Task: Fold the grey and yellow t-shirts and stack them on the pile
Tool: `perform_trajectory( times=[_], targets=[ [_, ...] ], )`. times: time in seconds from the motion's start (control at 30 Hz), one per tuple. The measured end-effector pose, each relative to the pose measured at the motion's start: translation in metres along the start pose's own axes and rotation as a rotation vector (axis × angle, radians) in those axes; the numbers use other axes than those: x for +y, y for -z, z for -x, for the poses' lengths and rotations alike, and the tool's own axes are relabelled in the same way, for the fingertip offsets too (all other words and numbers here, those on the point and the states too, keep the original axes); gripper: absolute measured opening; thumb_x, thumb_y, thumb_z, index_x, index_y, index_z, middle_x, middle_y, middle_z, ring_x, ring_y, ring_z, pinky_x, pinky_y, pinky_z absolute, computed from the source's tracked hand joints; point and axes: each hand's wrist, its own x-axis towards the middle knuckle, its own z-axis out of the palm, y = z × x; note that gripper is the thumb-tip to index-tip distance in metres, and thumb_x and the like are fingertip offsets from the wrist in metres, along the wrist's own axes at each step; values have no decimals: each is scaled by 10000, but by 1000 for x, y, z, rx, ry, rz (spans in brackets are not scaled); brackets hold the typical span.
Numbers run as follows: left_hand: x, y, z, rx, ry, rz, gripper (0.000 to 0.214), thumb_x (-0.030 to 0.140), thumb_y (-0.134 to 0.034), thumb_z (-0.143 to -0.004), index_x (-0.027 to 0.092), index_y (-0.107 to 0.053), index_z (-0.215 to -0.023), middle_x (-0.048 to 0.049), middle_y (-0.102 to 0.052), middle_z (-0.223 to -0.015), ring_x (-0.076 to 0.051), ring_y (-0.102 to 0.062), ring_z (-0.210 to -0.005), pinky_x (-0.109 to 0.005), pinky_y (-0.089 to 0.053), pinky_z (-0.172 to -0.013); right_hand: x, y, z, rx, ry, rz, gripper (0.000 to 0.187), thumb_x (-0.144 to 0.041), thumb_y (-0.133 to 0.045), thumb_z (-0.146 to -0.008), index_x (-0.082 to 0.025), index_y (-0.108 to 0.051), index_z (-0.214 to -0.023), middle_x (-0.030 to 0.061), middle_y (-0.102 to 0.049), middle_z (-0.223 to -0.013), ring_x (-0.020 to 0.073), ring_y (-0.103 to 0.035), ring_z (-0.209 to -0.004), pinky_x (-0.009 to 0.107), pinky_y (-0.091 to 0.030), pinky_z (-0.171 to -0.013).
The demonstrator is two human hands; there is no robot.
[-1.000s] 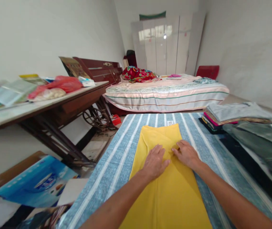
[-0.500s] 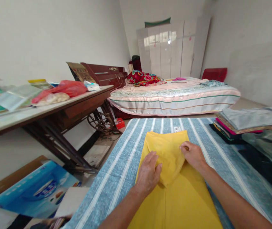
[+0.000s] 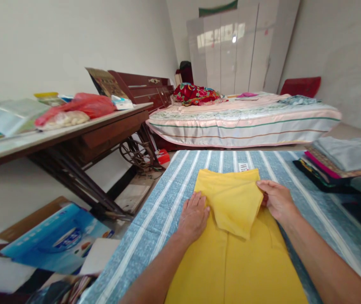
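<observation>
A yellow garment point(image 3: 231, 266) lies lengthwise in front of me on a bed with a blue and white striped sheet point(image 3: 168, 202). Its far end is folded back toward me as a flap with a pointed lower edge, and a seam runs down the middle below it. My left hand point(image 3: 193, 215) rests flat on the garment's left side, fingers stretched out by the flap's left edge. At the flap's right edge, my right hand point(image 3: 277, 200) pinches the cloth between thumb and fingers. Part of the right fingers is hidden.
Folded clothes point(image 3: 348, 158) are stacked to the right. At left stand a sewing-machine table point(image 3: 117, 122) holding a red plastic bag point(image 3: 94, 105), and a blue box point(image 3: 56, 240) below. Farther back are another bed point(image 3: 247, 122) and a wardrobe point(image 3: 228, 59).
The flap has been spread flatter and wider to the right, its point shifting right. My right hand moved right with its edge; my left hand settled flat on the left side. The view tilted slightly.
</observation>
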Motion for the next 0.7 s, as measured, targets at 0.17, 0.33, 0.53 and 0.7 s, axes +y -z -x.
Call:
perform_trajectory(
  times=[0.17, 0.33, 0.53, 0.7],
  targets=[
    [3, 3, 1, -51, -3, -76, 459, 368, -316, -924, 164, -400, -1327, -102, -299, -1476, -246, -216, -1372, -482, -255, -1081, 1, 0, -3, 18, 24, -30, 238, -259, -756, -497, -191, -602, -665, -32, -631, -534, 121, -545, -400, 222, -427, -369],
    [6, 4, -2, -76, 5, -116, 492, 397, -313, -924, 163, -380, -1352, -103, -275, -1486, -258, -210, -1372, -496, -240, -1079, -3, 2, 2, -33, 7, -1, 333, -281, -765, -526, -200, -603, -804, -30, -650, -598, 138, -580, -455, 254, -476, -418],
    [7, 2, -4, -59, -12, -113, 491, 406, -315, -922, 191, -377, -1359, -103, -288, -1481, -251, -207, -1373, -494, -231, -1076, -9, -2, 8, -160, 95, 173, 684, -139, -754, -444, -214, -528, -1085, -33, -673, -657, 186, -632, -550, 273, -491, -466],
    [8, 6, -6, -119, -9, -89, 541, 524, -310, -899, 271, -366, -1375, -122, -238, -1497, -287, -169, -1381, -507, -197, -1067, -9, -1, -3, -64, 222, 9, 576, -123, -707, -434, -215, -548, -980, -45, -677, -658, 168, -629, -534, 252, -487, -473]
  ],
)
